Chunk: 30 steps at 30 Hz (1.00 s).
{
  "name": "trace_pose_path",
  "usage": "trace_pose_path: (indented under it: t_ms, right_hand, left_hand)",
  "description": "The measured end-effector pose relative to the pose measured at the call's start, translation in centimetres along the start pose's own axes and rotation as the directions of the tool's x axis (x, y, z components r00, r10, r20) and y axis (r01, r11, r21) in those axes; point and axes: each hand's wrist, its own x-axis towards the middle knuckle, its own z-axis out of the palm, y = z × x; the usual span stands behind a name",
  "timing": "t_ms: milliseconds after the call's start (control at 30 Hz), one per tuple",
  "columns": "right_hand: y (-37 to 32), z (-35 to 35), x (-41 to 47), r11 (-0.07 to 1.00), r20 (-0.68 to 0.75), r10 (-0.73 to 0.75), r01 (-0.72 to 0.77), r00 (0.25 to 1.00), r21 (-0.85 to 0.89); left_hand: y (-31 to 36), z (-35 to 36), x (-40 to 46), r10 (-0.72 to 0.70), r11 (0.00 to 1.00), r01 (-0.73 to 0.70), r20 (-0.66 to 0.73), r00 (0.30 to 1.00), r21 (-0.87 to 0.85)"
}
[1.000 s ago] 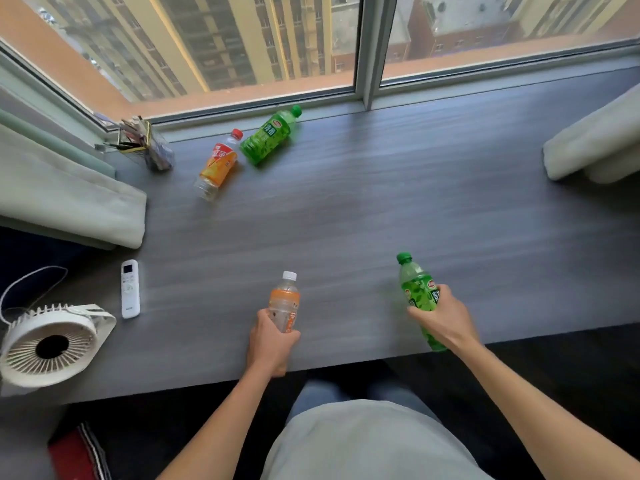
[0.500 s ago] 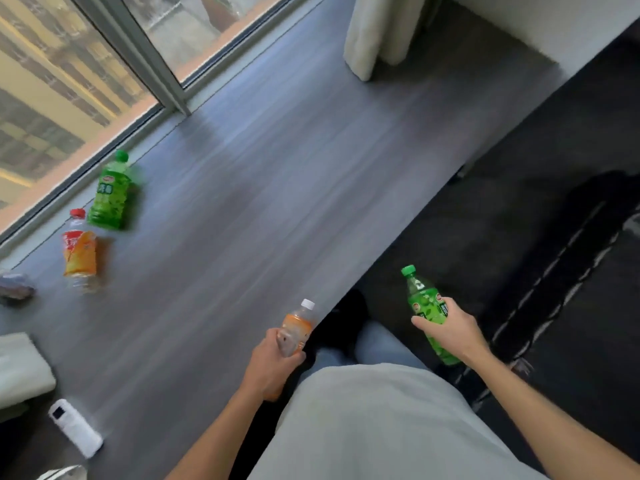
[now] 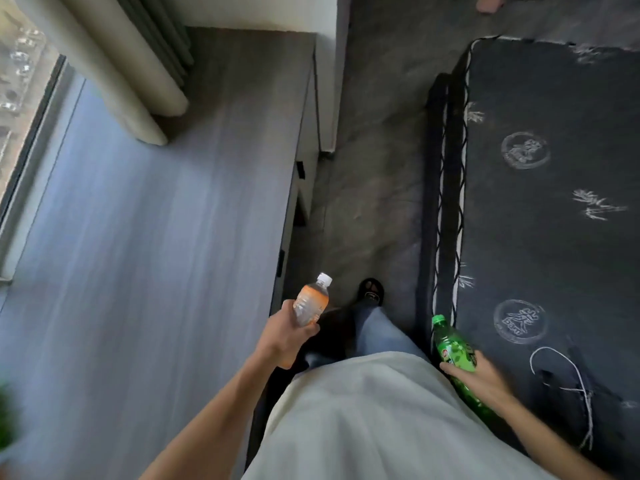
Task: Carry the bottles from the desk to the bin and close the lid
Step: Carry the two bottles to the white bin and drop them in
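My left hand [image 3: 285,336] grips a small clear bottle with an orange label and white cap [image 3: 311,301], held just past the desk's right edge. In my right hand [image 3: 479,377] is a green soda bottle with a green cap [image 3: 453,351], held over the edge of a dark mat. The grey wooden desk [image 3: 145,244] fills the left of the view. A blurred green shape [image 3: 7,417] shows at the far left edge. No bin is in view.
A pale curtain [image 3: 128,74] hangs onto the desk's far end by the window [image 3: 17,84]. Grey floor [image 3: 374,161] runs between the desk and a dark patterned mat [image 3: 554,209] on the right. My slippered foot [image 3: 372,292] stands on the floor.
The view has swung right, away from the window and the two bottles lying on the desk. Both hands have carried their bottles off the desk top, and the floor and mat have come into view.
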Motion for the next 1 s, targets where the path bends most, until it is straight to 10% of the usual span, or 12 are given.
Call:
trace_pose_path:
  t_ms: [667, 867, 1000]
  right_hand:
    - [-27.2, -15.8, 19.2, 0.977, -0.106, -0.116, 0.133, 0.988, 0.167]
    - [-33.1, -18.8, 22.9, 0.987, -0.123, -0.075, 0.092, 0.990, 0.134]
    - [-33.2, -20.1, 24.7, 0.989, -0.067, 0.094, -0.085, 0.993, 0.124]
  left_hand:
    - [14.0, -7.4, 16.5, -0.267, 0.955, 0.264, 0.011, 0.963, 0.136]
    - [22.5, -12.1, 25.9, -0.133, 0.911, 0.102, 0.052, 0.990, 0.399]
    - [31.5, -15.0, 31.7, -0.107, 0.959, 0.078, 0.090, 0.990, 0.273]
